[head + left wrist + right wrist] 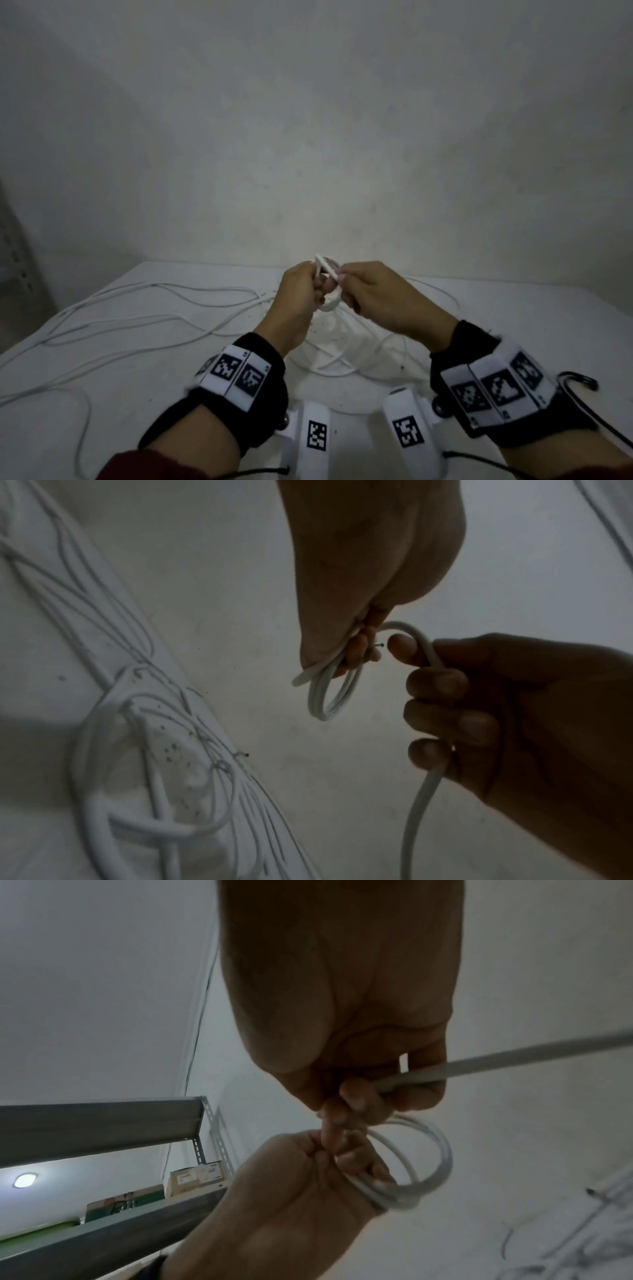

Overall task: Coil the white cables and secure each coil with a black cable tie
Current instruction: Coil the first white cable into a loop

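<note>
Both hands are raised above the white table (513,325). My left hand (320,287) pinches a small coil of white cable (330,303), a few loops wide, with one cable end sticking up. In the left wrist view the coil (329,696) hangs below the left hand (359,647). My right hand (346,284) touches the left, its fingers curled round the free run of the same cable (421,804), which drops toward the table. From the right wrist, the cable (514,1058) leaves the right hand (356,1096) and joins the coil (428,1150).
Several loose white cables (154,308) trail over the left of the table. A tangled heap of cable (342,356) lies under the hands. A grey metal shelf (103,1123) with cardboard boxes (198,1177) stands to the left. A plain wall is behind.
</note>
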